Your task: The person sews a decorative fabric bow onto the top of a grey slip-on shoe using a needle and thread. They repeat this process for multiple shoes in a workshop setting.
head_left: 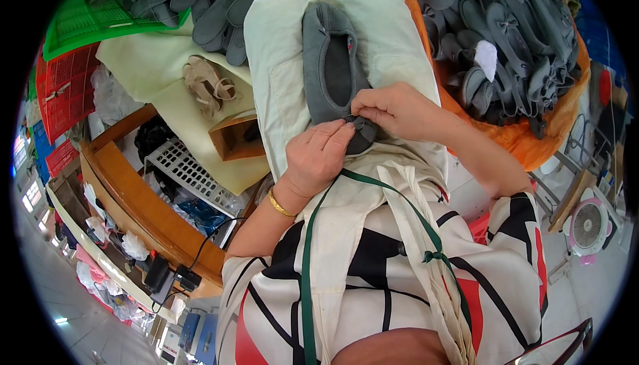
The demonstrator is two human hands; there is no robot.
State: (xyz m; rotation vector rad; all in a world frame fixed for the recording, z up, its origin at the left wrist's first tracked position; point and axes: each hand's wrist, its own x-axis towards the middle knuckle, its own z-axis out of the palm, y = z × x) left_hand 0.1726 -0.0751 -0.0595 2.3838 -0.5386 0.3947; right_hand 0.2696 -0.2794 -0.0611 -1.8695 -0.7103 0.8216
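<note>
A white cloth-covered pad [276, 65], central, carries a grey slipper [313, 75] lying lengthwise upon it. To the left, a surface [163, 95] under a pale yellow sheet bears beige strappy sandals [205, 85] and, nearer the person, an open wooden box [222, 141]; a heap of grey slippers [214, 20] lies at its far end. To the right, an orange cloth [567, 128] holds further slippers [509, 35], with a white scrap [486, 60] on top.

The wide head-worn fisheye camera faces steeply down over the wearer's patterned top [399, 298]. It views the left hand [316, 154] and right hand [401, 113] from close above.
</note>
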